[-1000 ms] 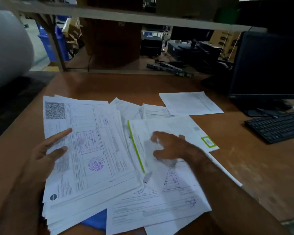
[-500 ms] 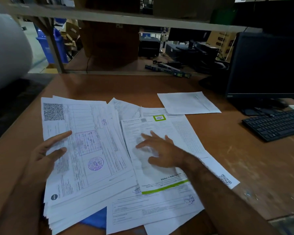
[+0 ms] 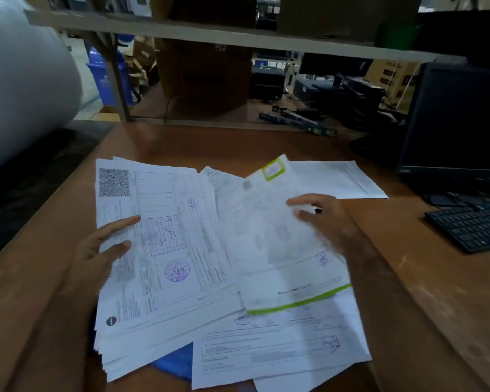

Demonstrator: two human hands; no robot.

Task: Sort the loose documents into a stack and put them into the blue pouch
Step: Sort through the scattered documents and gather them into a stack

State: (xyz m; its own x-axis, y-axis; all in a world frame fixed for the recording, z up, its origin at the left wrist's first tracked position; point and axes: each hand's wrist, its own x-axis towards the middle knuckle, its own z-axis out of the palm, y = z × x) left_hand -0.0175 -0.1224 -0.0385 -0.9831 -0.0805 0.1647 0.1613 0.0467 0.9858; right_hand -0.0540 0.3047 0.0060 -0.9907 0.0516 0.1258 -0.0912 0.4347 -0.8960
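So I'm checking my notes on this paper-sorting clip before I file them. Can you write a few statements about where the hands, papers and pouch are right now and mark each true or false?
1. The left hand rests on the stack with the purple stamp. True.
2. The right hand is on the keyboard. False: it is at the green-striped sheet, and the keyboard lies apart to its right.
3. The blue pouch lies mostly hidden under the papers. True.
4. All sheets are already in one stack. False: several lie spread out, and a lone sheet lies at the far right.
5. The monitor shows a document. False: its screen is dark.
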